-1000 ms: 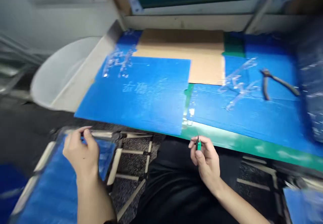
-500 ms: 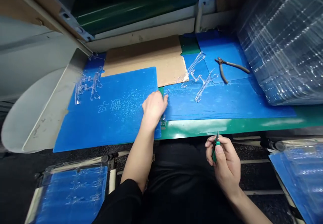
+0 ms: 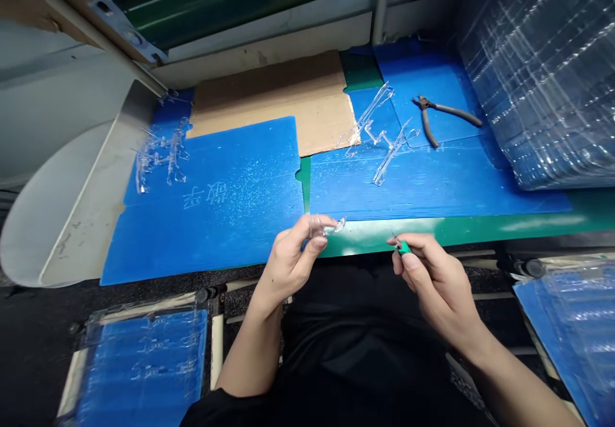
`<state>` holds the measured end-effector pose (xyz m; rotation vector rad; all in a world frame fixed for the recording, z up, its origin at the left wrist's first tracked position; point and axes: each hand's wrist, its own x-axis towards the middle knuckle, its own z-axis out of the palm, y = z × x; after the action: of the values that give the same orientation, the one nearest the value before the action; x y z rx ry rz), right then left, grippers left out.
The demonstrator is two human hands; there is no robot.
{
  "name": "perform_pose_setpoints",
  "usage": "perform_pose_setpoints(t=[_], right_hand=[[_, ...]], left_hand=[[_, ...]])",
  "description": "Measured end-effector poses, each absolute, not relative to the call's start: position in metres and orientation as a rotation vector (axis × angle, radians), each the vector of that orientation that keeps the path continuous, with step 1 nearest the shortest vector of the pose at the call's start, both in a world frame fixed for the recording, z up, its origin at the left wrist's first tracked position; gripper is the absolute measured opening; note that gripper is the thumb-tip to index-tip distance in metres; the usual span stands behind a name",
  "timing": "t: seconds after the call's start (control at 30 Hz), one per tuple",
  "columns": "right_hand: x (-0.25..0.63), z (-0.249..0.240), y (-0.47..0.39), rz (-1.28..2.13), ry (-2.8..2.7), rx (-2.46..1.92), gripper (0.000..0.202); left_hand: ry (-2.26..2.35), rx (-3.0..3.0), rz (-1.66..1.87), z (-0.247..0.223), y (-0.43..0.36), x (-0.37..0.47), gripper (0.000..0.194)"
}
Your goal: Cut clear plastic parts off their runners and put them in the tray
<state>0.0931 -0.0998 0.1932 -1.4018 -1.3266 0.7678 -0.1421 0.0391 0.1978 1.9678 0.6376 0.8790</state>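
Between the thumb and fingers of my left hand (image 3: 291, 260) is a small clear plastic part (image 3: 331, 227), held above the table's front edge. My right hand (image 3: 432, 273) grips a green-handled knife (image 3: 403, 246), its short blade pointing up and left toward the part; a gap separates the two. Branching clear plastic frames (image 3: 384, 138) lie behind my hands on the blue sheet to the right. More clear plastic frames (image 3: 161, 158) rest at the left end of the blue sheet (image 3: 230, 222).
Pliers (image 3: 435, 116) lie at the back right, beside a tall stack of clear plastic trays (image 3: 542, 93). Brown cardboard (image 3: 269, 93) lies at the back. Below the green table edge (image 3: 466, 228), trays on blue sheets stand at the lower left (image 3: 139, 363) and lower right (image 3: 571, 324).
My left hand has come back from the gap between the blue sheets and turned up, now with the clear part in it. The knife has tilted leftward in my right hand.
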Motion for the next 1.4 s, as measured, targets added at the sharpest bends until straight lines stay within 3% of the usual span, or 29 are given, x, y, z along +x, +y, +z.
perform_pose_setpoints(t=[0.47,1.0,1.4], right_hand=[[0.085,0.226,-0.105,0.312,-1.910,-1.532,0.043],[0.081,0.223,-0.109,0.508,-1.869,-1.507,0.045],[0.093,0.210,-0.099,0.343,-1.745,-1.669,0.037]], left_hand=[[0.587,2.465,1.120,0.201,0.020,-0.145,0.019],[0.660,2.546,1.156,0.202,0.017,-0.145,0.016],[0.570,2.431,1.029,0.208,0.005,-0.140,0.012]])
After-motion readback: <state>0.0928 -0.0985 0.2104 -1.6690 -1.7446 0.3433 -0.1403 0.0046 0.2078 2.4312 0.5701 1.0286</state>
